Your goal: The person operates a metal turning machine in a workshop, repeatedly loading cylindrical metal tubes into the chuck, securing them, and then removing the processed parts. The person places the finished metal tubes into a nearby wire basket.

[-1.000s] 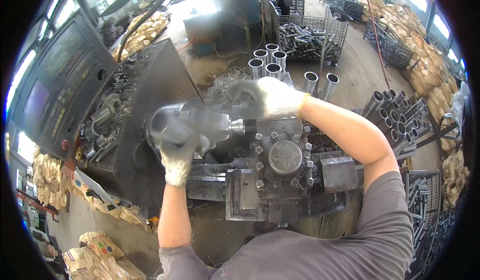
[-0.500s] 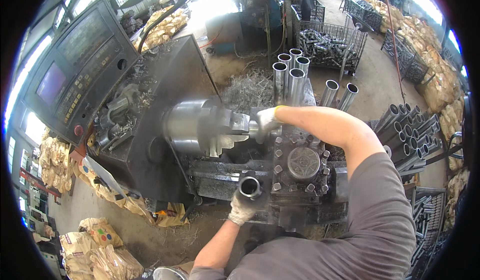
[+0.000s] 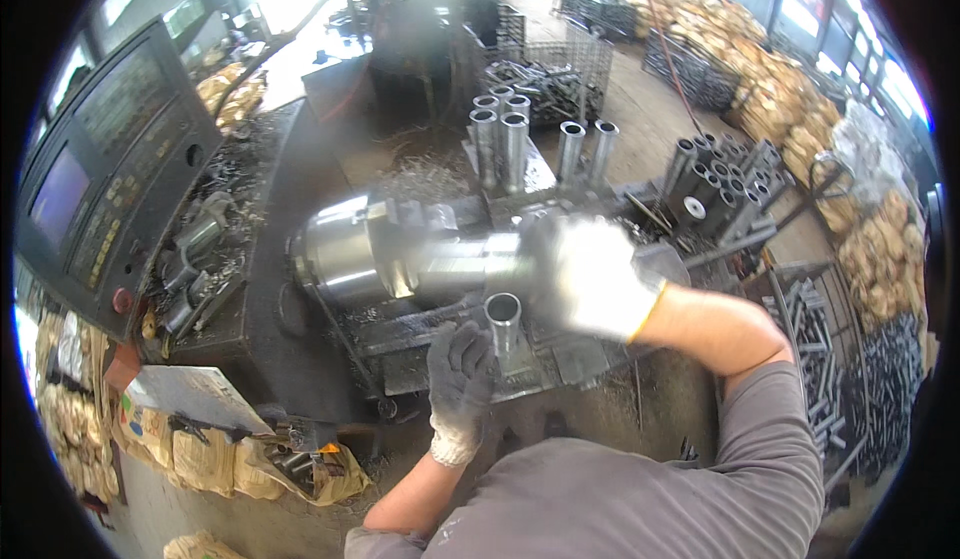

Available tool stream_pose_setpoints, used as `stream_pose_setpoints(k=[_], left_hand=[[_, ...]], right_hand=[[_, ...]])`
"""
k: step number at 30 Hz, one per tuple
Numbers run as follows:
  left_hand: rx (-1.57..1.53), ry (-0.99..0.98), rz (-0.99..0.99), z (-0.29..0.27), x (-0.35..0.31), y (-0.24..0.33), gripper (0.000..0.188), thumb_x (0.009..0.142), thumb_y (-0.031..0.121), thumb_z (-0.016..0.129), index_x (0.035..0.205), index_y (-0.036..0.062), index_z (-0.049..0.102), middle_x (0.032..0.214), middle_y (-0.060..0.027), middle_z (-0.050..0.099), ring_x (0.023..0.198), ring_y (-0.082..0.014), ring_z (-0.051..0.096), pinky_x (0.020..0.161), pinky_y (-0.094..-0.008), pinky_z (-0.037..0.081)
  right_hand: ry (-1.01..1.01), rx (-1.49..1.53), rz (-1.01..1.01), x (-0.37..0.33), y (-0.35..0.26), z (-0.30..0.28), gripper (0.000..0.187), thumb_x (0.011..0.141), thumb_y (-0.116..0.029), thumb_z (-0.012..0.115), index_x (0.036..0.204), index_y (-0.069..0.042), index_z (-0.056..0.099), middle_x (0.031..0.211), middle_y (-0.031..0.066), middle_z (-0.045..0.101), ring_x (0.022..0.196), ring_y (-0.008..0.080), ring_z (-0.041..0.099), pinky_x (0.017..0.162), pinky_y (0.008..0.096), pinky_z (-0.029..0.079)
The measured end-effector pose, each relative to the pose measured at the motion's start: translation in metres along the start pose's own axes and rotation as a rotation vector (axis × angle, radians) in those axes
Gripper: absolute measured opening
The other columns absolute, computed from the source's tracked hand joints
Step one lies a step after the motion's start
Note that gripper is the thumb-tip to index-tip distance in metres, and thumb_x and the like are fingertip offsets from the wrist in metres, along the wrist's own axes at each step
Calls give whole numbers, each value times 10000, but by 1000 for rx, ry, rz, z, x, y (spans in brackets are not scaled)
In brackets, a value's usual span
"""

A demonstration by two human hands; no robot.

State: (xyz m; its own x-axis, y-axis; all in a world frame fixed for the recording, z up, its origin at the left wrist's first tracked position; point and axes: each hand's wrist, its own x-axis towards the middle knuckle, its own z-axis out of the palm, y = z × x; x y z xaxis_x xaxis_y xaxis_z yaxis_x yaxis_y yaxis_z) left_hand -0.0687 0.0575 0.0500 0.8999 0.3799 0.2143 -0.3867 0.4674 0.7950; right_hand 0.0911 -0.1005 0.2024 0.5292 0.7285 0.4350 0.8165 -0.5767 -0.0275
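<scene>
My left hand (image 3: 460, 384), in a grey glove with a pale cuff, is beside an upright metal tube (image 3: 503, 327) on the machine bed. Its fingers are apart and slightly bent, close to the tube's wall. My right hand (image 3: 600, 284), in a white glove with dark fingers, is blurred by motion. It appears closed round the right end of a shiny metal tube (image 3: 462, 265) lying level. That tube lines up with the lathe chuck (image 3: 345, 254), whose jaws are at its left end. My right hand and glove hide the tool post behind them.
A control panel (image 3: 105, 174) stands at the left. Several upright tubes (image 3: 513, 149) stand behind the lathe, and a stack of tubes (image 3: 725, 184) lies at the right. Wire baskets (image 3: 545, 84) of metal parts and sacks (image 3: 725, 59) line the back. Metal shavings (image 3: 425, 179) lie behind the chuck.
My right hand has moved right and nearer from the chuck jaws, and more of the level tube shows. My left hand has shifted up, its fingers off the upright tube. The view has turned right.
</scene>
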Motion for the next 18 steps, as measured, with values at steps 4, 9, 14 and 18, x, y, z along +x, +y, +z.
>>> stream_pose_setpoints(k=[4, 9, 14, 18], left_hand=[[-145, 117, -184, 20, -26, 13, 673, 1013, 221, 758, 1552, 2, 421, 1471, -121, 576, 1358, -245, 576, 1158, -421, 473], [12, 380, -555, -42, -27, -40, 521, 996, 263, 805, 1389, -2, 586, 1235, -110, 699, 1098, -258, 714, 993, -434, 584], [165, 464, -603, -60, -25, -78, 674, 972, 341, 847, 1466, 29, 513, 1302, -137, 687, 1142, -294, 719, 933, -475, 620], [50, 524, -631, -111, -47, -114, 729, 1005, 595, 729, 1466, 59, 554, 1357, -113, 685, 1128, -284, 729, 946, -460, 624]], right_hand=[[-316, 265, 59, -74, -77, 44, 693, 778, -324, 827, 1370, -56, 588, 1053, 231, 734, 891, 441, 761, 761, 540, 617], [-697, 684, 537, -128, -67, 101, 966, 762, -533, 867, 1489, -9, 507, 1240, 316, 721, 1105, 452, 743, 937, 504, 599], [-825, 621, 563, -157, -61, 181, 617, 734, -508, 824, 1047, 22, 787, 923, 262, 788, 904, 411, 789, 815, 468, 622], [-946, 1230, 838, -158, -45, 176, 495, 797, -371, 867, 1089, 22, 788, 844, 158, 792, 797, 186, 781, 727, 354, 632]])
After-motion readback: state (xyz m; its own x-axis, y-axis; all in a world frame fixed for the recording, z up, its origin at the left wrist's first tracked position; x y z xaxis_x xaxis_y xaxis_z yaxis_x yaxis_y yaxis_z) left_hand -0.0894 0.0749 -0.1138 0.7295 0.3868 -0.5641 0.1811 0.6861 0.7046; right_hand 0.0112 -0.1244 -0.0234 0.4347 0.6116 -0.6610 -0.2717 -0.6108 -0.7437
